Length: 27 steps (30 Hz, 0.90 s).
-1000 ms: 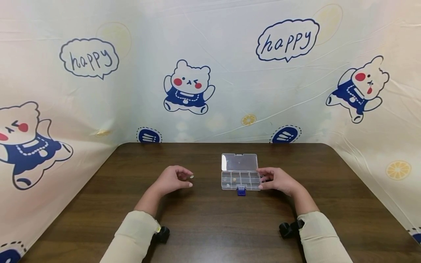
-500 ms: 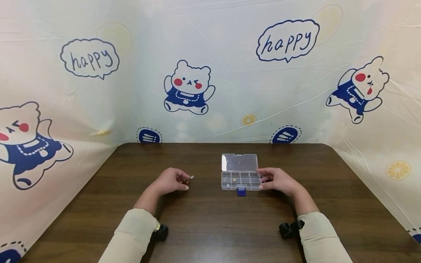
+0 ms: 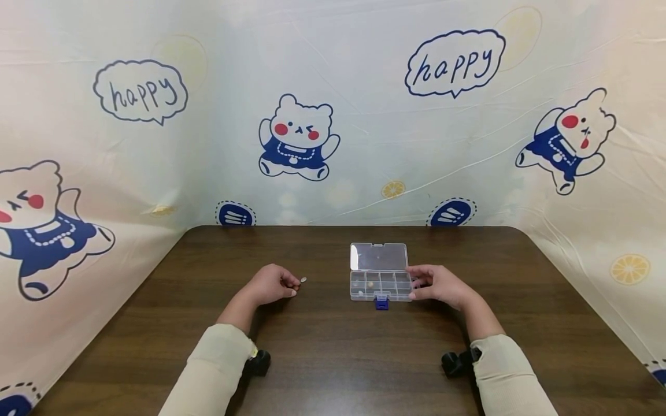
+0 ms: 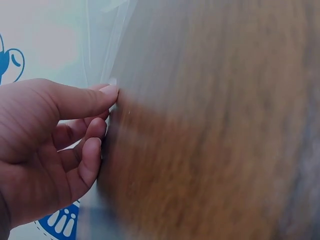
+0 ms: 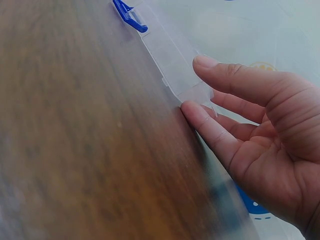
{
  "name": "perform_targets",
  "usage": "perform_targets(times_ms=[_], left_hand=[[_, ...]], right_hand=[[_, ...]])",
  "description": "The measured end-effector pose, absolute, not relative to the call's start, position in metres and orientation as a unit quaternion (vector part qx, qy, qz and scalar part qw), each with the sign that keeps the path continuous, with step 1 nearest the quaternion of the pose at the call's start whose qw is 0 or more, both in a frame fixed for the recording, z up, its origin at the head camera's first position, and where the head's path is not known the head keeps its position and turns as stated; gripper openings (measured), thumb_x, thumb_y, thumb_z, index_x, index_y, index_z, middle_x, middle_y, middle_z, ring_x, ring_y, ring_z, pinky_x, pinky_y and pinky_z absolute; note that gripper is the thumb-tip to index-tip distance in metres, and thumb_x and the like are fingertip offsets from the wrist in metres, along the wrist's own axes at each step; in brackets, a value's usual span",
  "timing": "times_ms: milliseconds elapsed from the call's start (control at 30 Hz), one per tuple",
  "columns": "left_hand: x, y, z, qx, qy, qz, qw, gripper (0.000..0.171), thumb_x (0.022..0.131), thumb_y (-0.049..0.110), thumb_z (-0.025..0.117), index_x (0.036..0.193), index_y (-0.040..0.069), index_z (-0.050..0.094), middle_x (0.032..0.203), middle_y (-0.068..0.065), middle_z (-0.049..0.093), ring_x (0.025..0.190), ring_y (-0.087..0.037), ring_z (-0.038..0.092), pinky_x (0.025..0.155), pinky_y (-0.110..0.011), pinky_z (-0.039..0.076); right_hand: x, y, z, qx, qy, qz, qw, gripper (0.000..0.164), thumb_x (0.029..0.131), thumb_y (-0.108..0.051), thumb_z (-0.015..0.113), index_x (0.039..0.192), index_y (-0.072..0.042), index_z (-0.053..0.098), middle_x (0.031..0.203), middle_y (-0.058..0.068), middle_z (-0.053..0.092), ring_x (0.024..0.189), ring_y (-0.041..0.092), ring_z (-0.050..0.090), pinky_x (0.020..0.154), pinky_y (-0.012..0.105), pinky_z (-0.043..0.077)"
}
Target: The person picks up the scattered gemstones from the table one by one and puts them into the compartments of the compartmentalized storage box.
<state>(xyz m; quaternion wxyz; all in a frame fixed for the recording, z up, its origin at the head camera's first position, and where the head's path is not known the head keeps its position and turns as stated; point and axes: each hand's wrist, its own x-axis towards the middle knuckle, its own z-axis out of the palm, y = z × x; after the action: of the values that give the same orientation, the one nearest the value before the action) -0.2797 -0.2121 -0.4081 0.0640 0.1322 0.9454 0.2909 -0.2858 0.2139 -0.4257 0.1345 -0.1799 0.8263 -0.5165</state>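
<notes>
A clear plastic compartment box (image 3: 388,285) stands on the table with its lid (image 3: 378,256) tipped back and a blue latch (image 3: 382,303) at the front. Small pieces lie in its left compartments, one yellowish (image 3: 370,284), others whitish. My right hand (image 3: 439,286) holds the box's right end, thumb on one side and fingers on the other. To the left, my left hand (image 3: 270,284) is low at the table, thumb and fingertips together at a tiny brownish piece (image 3: 296,288), mostly hidden. Just beyond the fingertips lies a small whitish disc (image 3: 304,279).
The dark wood table (image 3: 333,346) has its far edge against a printed cloth backdrop (image 3: 364,144). A black wrist camera (image 3: 258,363) sits at the left cuff, another black camera (image 3: 454,364) at the right.
My left hand has drawn back slightly from the whitish disc, and its thumb and fingertips have closed together. The right hand and the box have stayed put.
</notes>
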Motion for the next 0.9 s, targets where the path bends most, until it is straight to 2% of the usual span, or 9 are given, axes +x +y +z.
perform_targets(times_ms=[200, 667, 900], left_hand=[[-0.2803, -0.2119, -0.4089, 0.131, 0.947, 0.287, 0.06, 0.006, 0.083, 0.008, 0.077, 0.085, 0.014, 0.076, 0.081, 0.005, 0.067, 0.076, -0.012, 0.057, 0.077, -0.036, 0.05], [-0.277, -0.2114, -0.4073, 0.107, 0.94, 0.319, 0.06, 0.004, 0.086, 0.011, 0.075, 0.09, 0.013, 0.075, 0.084, 0.003, 0.067, 0.078, -0.016, 0.056, 0.079, -0.037, 0.049], [-0.2752, -0.2089, -0.4048, 0.139, 0.935, 0.325, 0.044, 0.006, 0.086, 0.011, 0.075, 0.091, 0.01, 0.076, 0.083, 0.004, 0.067, 0.076, -0.013, 0.057, 0.074, -0.033, 0.05]], right_hand=[[-0.2863, 0.2149, -0.4263, -0.178, 0.825, -0.518, 0.137, 0.069, 0.08, -0.01, 0.081, 0.139, 0.004, 0.048, 0.128, 0.023, 0.056, 0.102, 0.028, 0.058, 0.08, 0.028, 0.053], [-0.2867, 0.214, -0.4263, -0.174, 0.822, -0.524, 0.14, 0.069, 0.079, -0.008, 0.081, 0.139, 0.005, 0.048, 0.126, 0.022, 0.057, 0.102, 0.027, 0.059, 0.08, 0.028, 0.053], [-0.287, 0.2144, -0.4269, -0.193, 0.82, -0.522, 0.138, 0.069, 0.08, -0.007, 0.08, 0.139, 0.007, 0.046, 0.129, 0.026, 0.054, 0.104, 0.029, 0.059, 0.08, 0.026, 0.052]])
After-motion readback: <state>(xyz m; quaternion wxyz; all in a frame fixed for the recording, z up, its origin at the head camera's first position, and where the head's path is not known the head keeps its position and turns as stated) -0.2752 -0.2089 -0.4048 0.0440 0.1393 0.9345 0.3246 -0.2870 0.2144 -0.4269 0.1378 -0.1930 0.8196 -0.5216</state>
